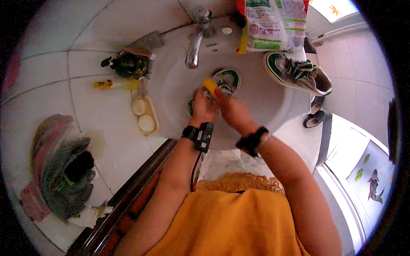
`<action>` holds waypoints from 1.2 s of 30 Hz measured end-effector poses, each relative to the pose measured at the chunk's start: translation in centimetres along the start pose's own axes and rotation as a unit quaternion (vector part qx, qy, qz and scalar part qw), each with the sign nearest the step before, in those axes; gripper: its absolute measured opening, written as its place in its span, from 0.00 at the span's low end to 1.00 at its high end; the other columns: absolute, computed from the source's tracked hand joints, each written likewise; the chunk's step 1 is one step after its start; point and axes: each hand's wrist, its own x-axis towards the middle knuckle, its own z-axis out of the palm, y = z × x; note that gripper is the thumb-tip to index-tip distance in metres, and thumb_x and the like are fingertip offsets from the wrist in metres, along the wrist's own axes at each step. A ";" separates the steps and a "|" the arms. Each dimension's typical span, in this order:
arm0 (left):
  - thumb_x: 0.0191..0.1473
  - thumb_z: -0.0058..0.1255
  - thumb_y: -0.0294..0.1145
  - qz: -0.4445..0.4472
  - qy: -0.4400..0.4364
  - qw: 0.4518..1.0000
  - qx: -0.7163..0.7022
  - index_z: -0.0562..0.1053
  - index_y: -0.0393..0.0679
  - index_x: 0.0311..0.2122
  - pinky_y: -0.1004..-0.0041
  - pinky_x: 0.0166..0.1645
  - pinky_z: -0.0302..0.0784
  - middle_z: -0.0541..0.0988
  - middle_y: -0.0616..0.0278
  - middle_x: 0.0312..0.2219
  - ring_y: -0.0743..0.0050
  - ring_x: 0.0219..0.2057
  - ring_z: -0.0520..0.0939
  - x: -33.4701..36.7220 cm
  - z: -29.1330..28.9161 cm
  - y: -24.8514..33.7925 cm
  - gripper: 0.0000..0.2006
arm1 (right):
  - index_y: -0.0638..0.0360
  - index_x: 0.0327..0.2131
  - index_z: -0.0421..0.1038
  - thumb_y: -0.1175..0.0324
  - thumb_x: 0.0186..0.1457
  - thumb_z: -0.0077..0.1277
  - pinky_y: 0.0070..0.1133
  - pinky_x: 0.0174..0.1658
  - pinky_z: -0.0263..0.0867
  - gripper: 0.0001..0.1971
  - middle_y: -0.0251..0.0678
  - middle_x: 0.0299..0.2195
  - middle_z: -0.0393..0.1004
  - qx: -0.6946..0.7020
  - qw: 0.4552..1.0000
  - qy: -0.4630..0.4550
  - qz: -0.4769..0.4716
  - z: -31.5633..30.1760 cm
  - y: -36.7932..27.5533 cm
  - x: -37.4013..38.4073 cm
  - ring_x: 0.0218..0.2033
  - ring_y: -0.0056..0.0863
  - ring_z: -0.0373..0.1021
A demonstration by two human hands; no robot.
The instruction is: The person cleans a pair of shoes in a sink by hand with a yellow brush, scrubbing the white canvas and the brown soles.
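Observation:
Inside the white sink (267, 109) lies a green and white lace-up sneaker (232, 80), its toe toward the faucet. My left hand (203, 106) is closed on the sneaker's near left part; some of its fingers are hidden. In my right hand (232, 110) is a yellow brush (209, 85), held against the top of the sneaker around the laces. The right hand is slightly blurred, and the brush's underside cannot be seen. A matching sneaker (299, 72) rests on the sink's right rim.
A chrome faucet (193, 53) stands behind the sneaker. At the back right sits a printed plastic bag (275, 27). Along the left are a soap dish (154, 115), a dark bottle (130, 64), a yellow tube (104, 84) and a mesh cloth bundle (64, 187). Dark footwear (314, 119) lies below, right.

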 end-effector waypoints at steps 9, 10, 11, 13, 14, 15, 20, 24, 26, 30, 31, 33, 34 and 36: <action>0.58 0.27 0.45 0.038 0.108 0.991 0.071 0.66 0.41 0.43 0.63 0.46 0.69 0.74 0.60 0.37 0.62 0.38 0.74 -1.7 2.4 -0.2 0.20 | 0.48 0.48 0.63 0.67 0.53 0.41 0.35 0.22 0.63 0.17 0.47 0.19 0.70 -0.089 0.995 -0.009 -0.034 -0.3 -1.4 -5.0 0.20 0.46 0.68; 0.58 0.27 0.45 0.024 -0.007 0.999 0.024 0.66 0.41 0.44 0.63 0.47 0.67 0.74 0.60 0.38 0.62 0.39 0.74 -1.7 -0.3 0.7 0.20 | 0.48 0.48 0.62 0.67 0.53 0.41 0.35 0.22 0.64 0.17 0.47 0.18 0.70 -0.109 0.993 -0.021 -0.044 -0.2 -2.3 -5.2 0.20 0.46 0.68; 0.59 0.27 0.44 -0.003 -0.127 0.992 -0.024 0.65 0.41 0.45 0.63 0.49 0.66 0.73 0.59 0.39 0.62 0.41 0.74 -1.2 -1.6 0.8 0.20 | 0.48 0.48 0.62 0.67 0.53 0.41 0.35 0.22 0.64 0.17 0.47 0.18 0.70 -0.110 0.993 -0.019 -0.045 0.2 -1.7 -4.0 0.20 0.46 0.68; 0.59 0.26 0.44 0.012 0.161 0.981 0.107 0.65 0.40 0.46 0.63 0.51 0.64 0.73 0.58 0.40 0.62 0.43 0.72 -0.5 4.8 -1.5 0.21 | 0.46 0.50 0.60 0.67 0.53 0.40 0.35 0.22 0.64 0.19 0.46 0.17 0.69 -0.014 0.997 0.079 0.002 0.7 2.4 -0.1 0.19 0.44 0.68; 0.58 0.27 0.44 0.008 0.136 0.986 0.099 0.65 0.41 0.45 0.62 0.50 0.65 0.73 0.58 0.40 0.61 0.42 0.73 -0.2 3.2 -1.1 0.20 | 0.46 0.50 0.60 0.67 0.53 0.40 0.35 0.22 0.64 0.19 0.46 0.17 0.69 -0.011 0.997 0.077 -0.002 0.6 1.9 0.3 0.19 0.44 0.68; 0.58 0.27 0.44 0.005 0.111 0.990 0.092 0.66 0.41 0.45 0.62 0.49 0.66 0.74 0.58 0.39 0.60 0.41 0.73 0.0 1.5 -0.8 0.20 | 0.46 0.50 0.60 0.67 0.53 0.40 0.35 0.22 0.63 0.19 0.47 0.17 0.69 -0.031 0.997 0.069 -0.001 0.5 1.3 0.7 0.19 0.44 0.68; 0.57 0.28 0.43 0.111 0.080 0.959 0.247 0.66 0.41 0.45 0.62 0.50 0.65 0.73 0.57 0.41 0.61 0.43 0.73 -0.5 -0.4 -0.4 0.20 | 0.47 0.49 0.62 0.67 0.54 0.40 0.36 0.22 0.63 0.18 0.49 0.20 0.70 -0.045 0.999 -0.003 -0.011 0.0 -1.7 -4.8 0.21 0.48 0.68; 0.57 0.30 0.43 0.038 0.153 0.984 0.089 0.66 0.41 0.45 0.63 0.51 0.64 0.72 0.57 0.42 0.61 0.44 0.72 -1.3 3.7 -0.7 0.19 | 0.48 0.48 0.62 0.66 0.54 0.40 0.38 0.24 0.63 0.17 0.49 0.22 0.70 -0.013 1.000 0.000 0.011 -0.5 -1.3 -3.2 0.22 0.48 0.68; 0.57 0.30 0.43 0.033 0.171 0.979 0.106 0.66 0.41 0.45 0.63 0.51 0.65 0.72 0.57 0.42 0.61 0.44 0.72 -1.2 3.8 -1.1 0.19 | 0.50 0.49 0.62 0.66 0.54 0.40 0.38 0.24 0.63 0.17 0.50 0.21 0.70 0.056 0.997 0.062 0.005 0.7 1.0 0.6 0.22 0.45 0.69; 0.57 0.30 0.43 0.021 0.090 0.994 0.056 0.66 0.42 0.45 0.63 0.51 0.64 0.73 0.59 0.41 0.62 0.44 0.72 -1.2 1.7 0.0 0.19 | 0.52 0.49 0.62 0.66 0.54 0.39 0.37 0.23 0.63 0.18 0.50 0.21 0.70 -0.049 0.997 0.058 -0.020 0.4 -1.0 -0.1 0.21 0.45 0.68; 0.57 0.30 0.43 0.026 0.109 0.993 0.045 0.65 0.42 0.46 0.63 0.52 0.63 0.73 0.59 0.42 0.62 0.44 0.72 -1.2 1.4 0.3 0.19 | 0.52 0.49 0.62 0.67 0.54 0.39 0.36 0.22 0.63 0.17 0.49 0.21 0.70 -0.045 0.998 0.035 -0.030 0.6 -1.6 -2.4 0.20 0.45 0.68; 0.56 0.31 0.43 0.030 0.127 0.990 0.058 0.65 0.42 0.46 0.63 0.52 0.63 0.72 0.59 0.42 0.62 0.45 0.71 -1.2 1.9 -0.3 0.19 | 0.51 0.49 0.62 0.67 0.54 0.38 0.36 0.22 0.63 0.17 0.49 0.20 0.70 -0.050 0.998 0.013 -0.030 0.0 -1.7 -4.4 0.20 0.45 0.68; 0.56 0.31 0.43 0.038 0.150 0.985 0.076 0.65 0.42 0.45 0.63 0.52 0.63 0.72 0.58 0.42 0.62 0.45 0.71 -1.4 2.3 -0.5 0.19 | 0.50 0.49 0.62 0.66 0.55 0.39 0.36 0.22 0.63 0.17 0.49 0.20 0.70 -0.058 0.998 -0.002 -0.023 -0.3 -1.8 -4.9 0.19 0.45 0.68; 0.56 0.30 0.43 0.030 0.140 0.987 0.077 0.65 0.42 0.46 0.63 0.52 0.64 0.72 0.58 0.42 0.61 0.45 0.72 -1.7 3.0 -0.8 0.19 | 0.49 0.49 0.63 0.64 0.54 0.40 0.35 0.23 0.64 0.17 0.50 0.23 0.71 -0.027 0.999 -0.009 0.018 -0.7 -1.2 -3.9 0.22 0.46 0.68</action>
